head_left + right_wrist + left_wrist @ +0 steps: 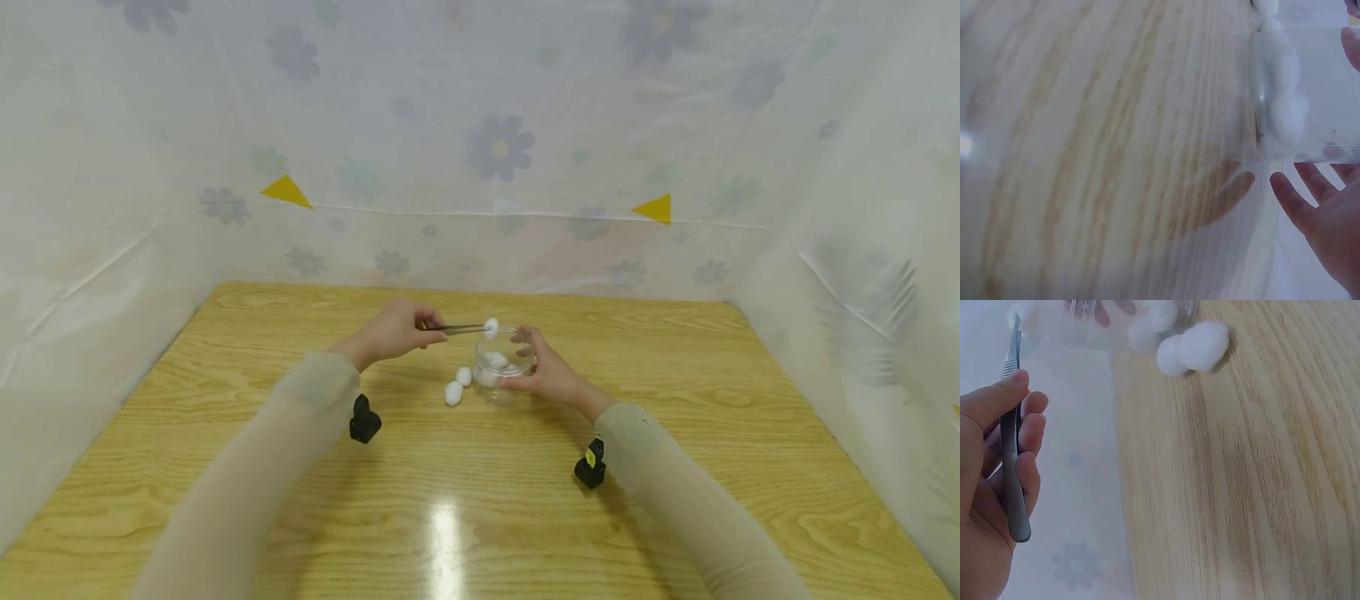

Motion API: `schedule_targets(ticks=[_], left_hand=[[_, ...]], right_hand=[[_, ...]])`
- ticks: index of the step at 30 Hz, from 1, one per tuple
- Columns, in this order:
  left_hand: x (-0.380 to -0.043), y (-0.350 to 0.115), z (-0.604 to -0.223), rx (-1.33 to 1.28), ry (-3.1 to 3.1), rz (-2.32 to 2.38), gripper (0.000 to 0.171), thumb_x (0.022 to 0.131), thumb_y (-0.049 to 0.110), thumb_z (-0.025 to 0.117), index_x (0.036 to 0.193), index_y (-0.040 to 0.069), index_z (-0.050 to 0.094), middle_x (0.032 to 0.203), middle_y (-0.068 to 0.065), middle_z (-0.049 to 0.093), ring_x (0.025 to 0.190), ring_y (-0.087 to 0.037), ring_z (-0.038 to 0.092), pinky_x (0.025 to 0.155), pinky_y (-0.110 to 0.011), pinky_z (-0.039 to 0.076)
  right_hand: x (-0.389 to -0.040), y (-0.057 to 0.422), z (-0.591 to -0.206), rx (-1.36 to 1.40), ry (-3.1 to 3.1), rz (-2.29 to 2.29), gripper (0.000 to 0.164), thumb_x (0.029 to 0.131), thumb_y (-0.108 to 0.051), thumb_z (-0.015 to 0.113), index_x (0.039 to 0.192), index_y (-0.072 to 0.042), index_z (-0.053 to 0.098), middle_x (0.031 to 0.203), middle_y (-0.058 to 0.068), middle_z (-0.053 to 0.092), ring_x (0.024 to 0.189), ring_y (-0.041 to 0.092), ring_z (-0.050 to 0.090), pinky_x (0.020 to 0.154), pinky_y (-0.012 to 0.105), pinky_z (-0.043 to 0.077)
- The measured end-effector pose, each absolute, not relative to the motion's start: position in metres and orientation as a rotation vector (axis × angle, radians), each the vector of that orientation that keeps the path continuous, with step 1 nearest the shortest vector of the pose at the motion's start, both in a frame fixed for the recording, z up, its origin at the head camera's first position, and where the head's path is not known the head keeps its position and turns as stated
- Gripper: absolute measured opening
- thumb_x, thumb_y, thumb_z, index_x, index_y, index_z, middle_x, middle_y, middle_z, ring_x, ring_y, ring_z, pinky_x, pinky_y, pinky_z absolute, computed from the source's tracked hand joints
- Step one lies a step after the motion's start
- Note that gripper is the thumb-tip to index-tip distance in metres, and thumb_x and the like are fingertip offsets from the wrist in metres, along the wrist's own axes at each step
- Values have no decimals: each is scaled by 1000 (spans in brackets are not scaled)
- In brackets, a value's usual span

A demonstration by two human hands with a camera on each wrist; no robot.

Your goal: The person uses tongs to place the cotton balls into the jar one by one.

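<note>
My left hand [393, 331] grips metal tweezers [1013, 481] between thumb and fingers. Pinched in the tips of the tweezers is a white cotton ball [491, 327], held up at the far side of the rim of a clear jar [498, 395]. Several cotton balls [494, 360] lie inside the jar. Around the jar's right side curve the thumb and fingers of my right hand [553, 372]; the jar stands upright on the table. Two more cotton balls [453, 393] rest on the wood just left of it, side by side in the left wrist view.
The wood-grain table [480, 483] reaches back to a pale flowered curtain [450, 167], which also hangs along both sides. Two yellow triangles [654, 209] mark the back curtain. Black wrist cameras [365, 419] hang below both sleeves.
</note>
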State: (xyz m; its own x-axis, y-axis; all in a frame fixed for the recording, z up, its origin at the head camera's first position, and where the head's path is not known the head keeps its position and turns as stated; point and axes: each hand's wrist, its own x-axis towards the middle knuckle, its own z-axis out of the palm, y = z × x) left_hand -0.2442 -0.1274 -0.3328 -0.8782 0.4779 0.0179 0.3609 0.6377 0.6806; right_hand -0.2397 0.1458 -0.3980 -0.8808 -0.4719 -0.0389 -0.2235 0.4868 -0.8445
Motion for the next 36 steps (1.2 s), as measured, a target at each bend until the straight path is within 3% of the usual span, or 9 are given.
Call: schedule_targets(ticks=[6, 13, 23, 36], left_hand=[[-245, -122, -334, 707, 2679, 1076, 16, 90, 19, 63, 99, 7, 68, 92, -11, 68, 73, -19, 62, 66, -31, 52], [-246, -115, -335, 720, 2665, 1082, 15, 90, 17, 64, 99, 6, 69, 88, -8, 68, 78, -31, 63, 63, -28, 50], [-247, -108, -340, 726, 2656, 1072, 15, 91, 19, 63, 99, 7, 68, 94, -14, 68, 80, -33, 63, 64, -28, 50], [-247, -108, -340, 746, 2657, 1066, 14, 90, 18, 63, 98, 7, 68, 91, -10, 68, 80, -32, 64, 64, -27, 51]], right_hand=[[-239, 146, -398, -597, 2487, -1329, 87, 81, -24, 74, 144, -10, 17, 147, 14, 30, 131, 35, 37, 97, 49, 41], [-240, 146, -398, -572, 2487, -1327, 87, 82, -24, 74, 145, -10, 16, 147, 14, 29, 131, 35, 36, 98, 50, 40], [-238, 146, -397, -582, 2477, -1331, 86, 82, -24, 73, 144, -9, 16, 147, 17, 28, 131, 37, 36, 99, 51, 39], [-237, 144, -395, -570, 2470, -1331, 85, 83, -23, 72, 145, -9, 15, 148, 17, 27, 131, 37, 36, 100, 51, 39]])
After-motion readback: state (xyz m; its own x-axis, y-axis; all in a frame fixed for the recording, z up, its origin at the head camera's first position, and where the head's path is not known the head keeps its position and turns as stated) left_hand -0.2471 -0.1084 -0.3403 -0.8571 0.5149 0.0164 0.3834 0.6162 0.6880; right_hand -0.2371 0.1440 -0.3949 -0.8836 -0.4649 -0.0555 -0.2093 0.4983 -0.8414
